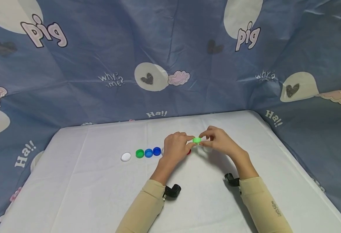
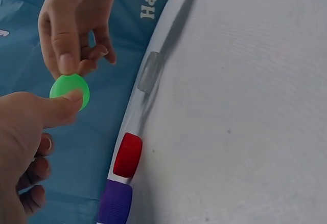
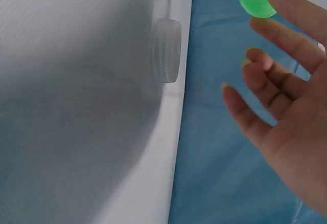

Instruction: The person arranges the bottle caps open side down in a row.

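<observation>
Blue cloth backdrop, folded, printed "pig". In front, white cloth-covered table. On it, row of small round plastic-looking caps, coloured and clear, partly hidden by the left hand. That hand and the right hand are close together, each clamped, thumb and finger, on one bright green round plastic-looking cap. I see it between both hands, raised off the cloth; disc-shaped, short-sided, almost neon.

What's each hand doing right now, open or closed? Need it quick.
Left hand: closed, pinching the bright green bottle cap.
Right hand: closed, thumb and finger pinching the opposite edge of that same cap.
</observation>
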Available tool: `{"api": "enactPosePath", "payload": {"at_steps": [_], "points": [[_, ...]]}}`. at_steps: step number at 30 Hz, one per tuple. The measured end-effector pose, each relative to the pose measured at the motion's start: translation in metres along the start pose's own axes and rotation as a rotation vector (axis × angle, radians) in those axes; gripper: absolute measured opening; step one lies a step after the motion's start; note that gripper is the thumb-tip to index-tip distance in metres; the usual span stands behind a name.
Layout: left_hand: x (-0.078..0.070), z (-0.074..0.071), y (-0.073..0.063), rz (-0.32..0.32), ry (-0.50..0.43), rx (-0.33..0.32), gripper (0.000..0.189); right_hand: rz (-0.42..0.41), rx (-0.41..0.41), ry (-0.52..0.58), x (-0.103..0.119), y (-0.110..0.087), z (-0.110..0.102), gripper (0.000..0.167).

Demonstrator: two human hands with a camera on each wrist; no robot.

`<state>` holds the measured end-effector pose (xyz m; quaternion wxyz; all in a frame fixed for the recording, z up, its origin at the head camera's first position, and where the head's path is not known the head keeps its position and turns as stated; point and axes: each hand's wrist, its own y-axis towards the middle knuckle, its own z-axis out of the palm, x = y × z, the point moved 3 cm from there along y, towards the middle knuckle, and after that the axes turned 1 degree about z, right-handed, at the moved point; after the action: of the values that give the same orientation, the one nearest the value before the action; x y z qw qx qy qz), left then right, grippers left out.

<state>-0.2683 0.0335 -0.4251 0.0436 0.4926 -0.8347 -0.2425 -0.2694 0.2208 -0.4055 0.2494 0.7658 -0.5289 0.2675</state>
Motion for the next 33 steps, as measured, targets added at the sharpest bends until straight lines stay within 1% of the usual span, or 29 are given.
{"api": "enactPosePath", "payload": {"at_steps": [2, 5, 9, 12, 16, 20, 22, 23, 25, 29, 30, 32, 33], "points": [[0.001, 0.001, 0.0, -0.039, -0.048, 0.025, 0.033, -0.012, -0.019, -0.022, 0.001, 0.0, -0.001, 0.022], [0.003, 0.0, 0.0, -0.076, -0.109, 0.054, 0.033, -0.033, -0.035, -0.05, 0.003, 0.0, -0.001, 0.02], [0.003, 0.001, 0.001, -0.108, -0.17, 0.093, 0.033, -0.049, -0.035, -0.053, 0.003, 0.0, -0.001, 0.017], [0.003, 0.002, 0.001, -0.124, -0.19, 0.112, 0.033, -0.056, -0.03, -0.042, 0.002, 0.0, -0.001, 0.016], [0.003, 0.002, 0.001, -0.118, -0.185, 0.122, 0.035, -0.067, -0.024, -0.025, 0.0, -0.001, 0.0, 0.014], [0.002, 0.001, 0.0, -0.066, -0.143, 0.113, 0.037, -0.072, -0.021, 0.011, -0.001, -0.001, 0.0, 0.011], [0.001, 0.0, 0.001, -0.026, -0.108, 0.092, 0.037, -0.061, -0.015, 0.049, -0.002, -0.002, -0.001, 0.01], [0.0, -0.001, 0.001, -0.005, -0.095, 0.075, 0.038, -0.047, -0.005, 0.075, 0.002, -0.003, -0.003, 0.01], [-0.001, -0.003, 0.001, 0.038, -0.068, 0.027, 0.038, -0.026, 0.01, 0.12, 0.0, -0.003, -0.004, 0.01], [-0.003, -0.006, 0.001, 0.119, -0.042, -0.1, 0.04, 0.016, 0.062, 0.216, -0.005, -0.003, -0.008, 0.012], [-0.004, -0.007, 0.0, 0.135, -0.041, -0.129, 0.041, 0.023, 0.07, 0.234, -0.01, -0.002, -0.007, 0.012], [-0.005, -0.009, 0.0, 0.164, -0.046, -0.172, 0.041, 0.054, 0.091, 0.269, -0.012, -0.003, -0.008, 0.012], [-0.006, -0.009, 0.0, 0.173, -0.048, -0.184, 0.04, 0.068, 0.096, 0.279, -0.012, -0.004, -0.008, 0.013]]}}
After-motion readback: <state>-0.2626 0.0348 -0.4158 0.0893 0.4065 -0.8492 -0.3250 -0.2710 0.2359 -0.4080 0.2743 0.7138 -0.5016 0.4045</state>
